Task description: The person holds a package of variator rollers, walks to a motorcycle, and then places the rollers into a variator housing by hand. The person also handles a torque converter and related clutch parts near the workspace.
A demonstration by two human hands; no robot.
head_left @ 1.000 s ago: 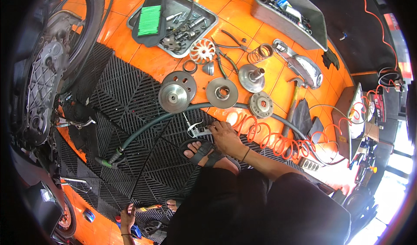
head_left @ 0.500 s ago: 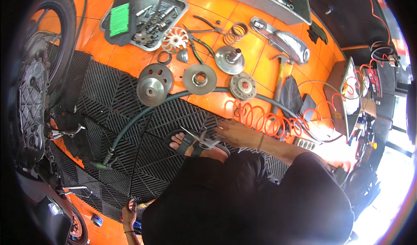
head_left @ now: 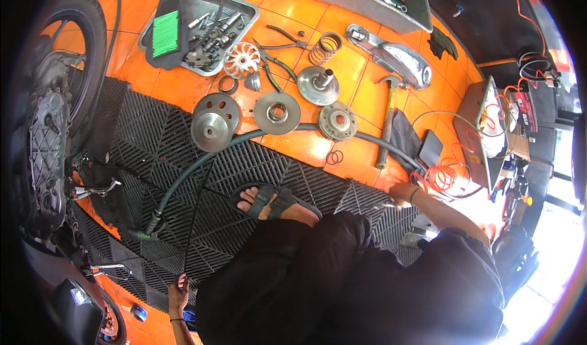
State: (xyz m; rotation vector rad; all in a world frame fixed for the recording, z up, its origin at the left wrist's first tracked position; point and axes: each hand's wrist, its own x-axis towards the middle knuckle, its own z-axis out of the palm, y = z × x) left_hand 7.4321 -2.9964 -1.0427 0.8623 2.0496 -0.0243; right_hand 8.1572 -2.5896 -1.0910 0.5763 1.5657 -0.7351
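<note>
My right hand [head_left: 402, 193], at the right edge of the black ribbed mat [head_left: 244, 172], has its fingers curled; what they hold is hidden. Beside it lies the gathered orange coiled hose [head_left: 441, 177]. At the lower left, my left hand [head_left: 178, 296] is raised over the mat with its fingers bent together; nothing I can name shows in them. In front of me on the tiles lie a toothed metal disc [head_left: 212, 131], a disc with a central hub [head_left: 277, 113], a round flanged plate [head_left: 337, 122] and a pulley half with a shaft [head_left: 318, 85].
A hammer [head_left: 386, 122] lies right of the discs. Farther off are pliers [head_left: 286, 37], a coil spring [head_left: 324, 48] and a metal tray [head_left: 244, 14] of parts. A dark green hose [head_left: 183, 174] crosses the mat. Motorcycle parts with a wheel [head_left: 92, 51] stand left.
My right hand has moved right, away from my sandalled foot. The orange coil, stretched out before, is now bunched up. A yellow thing beside my left hand no longer shows.
</note>
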